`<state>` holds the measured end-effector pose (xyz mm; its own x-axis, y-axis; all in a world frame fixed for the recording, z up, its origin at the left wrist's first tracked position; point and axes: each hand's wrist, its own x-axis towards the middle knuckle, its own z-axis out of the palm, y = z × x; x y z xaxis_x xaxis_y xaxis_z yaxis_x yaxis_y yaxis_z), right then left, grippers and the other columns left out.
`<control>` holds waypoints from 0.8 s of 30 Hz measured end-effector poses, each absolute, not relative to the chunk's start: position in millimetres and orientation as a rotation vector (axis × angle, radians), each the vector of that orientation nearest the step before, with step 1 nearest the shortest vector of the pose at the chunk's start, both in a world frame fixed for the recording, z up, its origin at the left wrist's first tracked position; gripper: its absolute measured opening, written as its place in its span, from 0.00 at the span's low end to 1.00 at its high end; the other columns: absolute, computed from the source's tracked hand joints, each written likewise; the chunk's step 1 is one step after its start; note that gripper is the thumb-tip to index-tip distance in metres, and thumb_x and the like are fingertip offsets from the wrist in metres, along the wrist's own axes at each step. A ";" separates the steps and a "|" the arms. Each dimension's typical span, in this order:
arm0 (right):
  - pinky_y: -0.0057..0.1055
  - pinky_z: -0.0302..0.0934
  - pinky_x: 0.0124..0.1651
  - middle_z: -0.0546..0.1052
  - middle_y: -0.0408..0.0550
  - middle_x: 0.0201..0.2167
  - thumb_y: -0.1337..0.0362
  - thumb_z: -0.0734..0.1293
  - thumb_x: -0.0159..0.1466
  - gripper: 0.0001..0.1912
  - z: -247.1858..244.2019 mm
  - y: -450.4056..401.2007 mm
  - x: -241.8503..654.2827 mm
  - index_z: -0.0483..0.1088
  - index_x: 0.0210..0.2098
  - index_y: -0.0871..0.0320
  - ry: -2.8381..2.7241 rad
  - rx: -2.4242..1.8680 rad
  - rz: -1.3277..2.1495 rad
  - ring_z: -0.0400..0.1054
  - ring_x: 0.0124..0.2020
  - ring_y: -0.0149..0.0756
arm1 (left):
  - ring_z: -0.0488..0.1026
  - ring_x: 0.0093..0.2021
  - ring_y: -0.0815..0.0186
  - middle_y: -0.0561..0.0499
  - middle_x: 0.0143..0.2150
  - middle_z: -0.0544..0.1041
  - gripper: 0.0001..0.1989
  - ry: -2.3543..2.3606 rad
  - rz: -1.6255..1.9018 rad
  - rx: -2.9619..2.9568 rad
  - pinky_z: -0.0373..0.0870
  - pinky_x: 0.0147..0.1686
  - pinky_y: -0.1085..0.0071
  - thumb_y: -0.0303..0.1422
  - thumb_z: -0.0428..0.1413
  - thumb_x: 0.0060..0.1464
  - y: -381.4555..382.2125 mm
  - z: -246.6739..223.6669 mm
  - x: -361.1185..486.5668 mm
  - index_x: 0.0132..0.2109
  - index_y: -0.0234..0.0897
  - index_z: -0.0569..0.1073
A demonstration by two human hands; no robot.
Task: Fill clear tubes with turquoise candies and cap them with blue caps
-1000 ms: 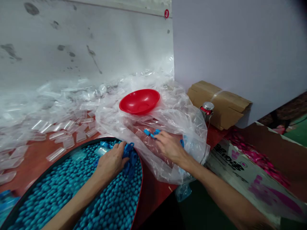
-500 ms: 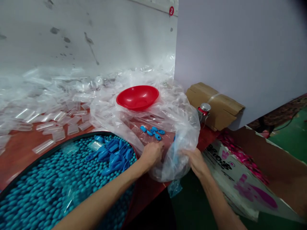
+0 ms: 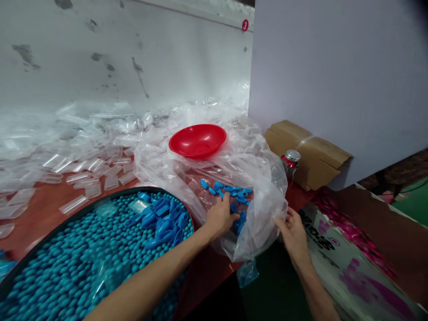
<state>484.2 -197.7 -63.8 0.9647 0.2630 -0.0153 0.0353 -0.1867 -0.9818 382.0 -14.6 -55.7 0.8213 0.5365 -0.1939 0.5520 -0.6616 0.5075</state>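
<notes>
A large clear plastic bag (image 3: 264, 223) lies with its mouth toward me, and several small blue plastic scoops (image 3: 241, 194) are spread inside it. My left hand (image 3: 218, 218) reaches into the bag's mouth, fingers stretched out over the scoops and thumb apart. On the bag's right edge, my right hand (image 3: 294, 234) pinches the film between thumb and fingers. To the left, a dark-rimmed tub holds many blue-green beads (image 3: 63, 254), with a heap of larger blue scoops (image 3: 165, 225) on top.
A red bowl (image 3: 198, 141) rests on the bag behind my hands. Clear plastic pieces (image 3: 87, 171) cover the table's left and back. At right stand a cardboard piece (image 3: 310, 154), a jar with a silver lid (image 3: 291, 158), and a carton (image 3: 329, 249) of pink items.
More blue scoops now show in the bag's mouth. My left hand has opened over them, and my right hand has shifted right with the bag edge. The view has tilted slightly.
</notes>
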 end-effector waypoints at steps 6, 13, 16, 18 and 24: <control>0.32 0.59 0.41 0.70 0.48 0.35 0.69 0.59 0.58 0.11 -1.7 -178.1 443.1 0.66 0.40 0.58 -1.001 -1.922 -0.454 0.65 0.37 0.34 | 0.70 0.39 0.58 0.45 0.43 0.65 0.17 0.664 -0.112 2.758 0.66 0.34 0.65 0.36 0.45 0.53 -24.0 -55.3 394.3 0.50 0.42 0.59; 0.36 0.53 0.42 0.71 0.48 0.33 0.69 0.61 0.58 0.05 -28.5 -158.6 455.1 0.67 0.34 0.57 -1.872 -2.291 0.000 0.63 0.38 0.38 | 0.70 0.38 0.60 0.43 0.43 0.66 0.13 0.754 -0.131 2.785 0.65 0.35 0.65 0.32 0.42 0.55 -14.2 -57.8 377.3 0.47 0.38 0.62; 0.35 0.51 0.41 0.71 0.46 0.31 0.68 0.59 0.59 0.05 -45.9 -177.1 470.8 0.67 0.33 0.56 -1.903 -2.376 0.028 0.63 0.37 0.37 | 0.69 0.39 0.61 0.43 0.44 0.65 0.12 0.778 -0.135 2.766 0.65 0.36 0.65 0.32 0.45 0.53 -11.7 -57.1 371.9 0.46 0.37 0.62; 0.34 0.51 0.39 0.71 0.45 0.30 0.68 0.58 0.60 0.06 -52.9 -184.2 474.9 0.67 0.31 0.56 -1.917 -2.420 0.044 0.63 0.35 0.37 | 0.67 0.42 0.59 0.43 0.45 0.64 0.16 0.749 -0.097 2.773 0.63 0.39 0.63 0.35 0.49 0.51 -14.6 -55.8 371.1 0.48 0.38 0.61; 0.35 0.51 0.41 0.71 0.46 0.32 0.72 0.57 0.58 0.09 -69.5 -164.3 465.4 0.66 0.34 0.56 -1.868 -2.632 0.121 0.64 0.38 0.39 | 0.61 0.46 0.53 0.43 0.45 0.64 0.25 0.316 0.022 2.876 0.58 0.44 0.56 0.45 0.54 0.44 -34.1 -53.9 373.2 0.48 0.38 0.62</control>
<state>465.4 -164.3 -69.5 0.3293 0.9376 -0.1117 0.9442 -0.3282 0.0288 373.2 -34.1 -53.9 0.9764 0.2156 -0.0122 0.2120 -0.9460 0.2454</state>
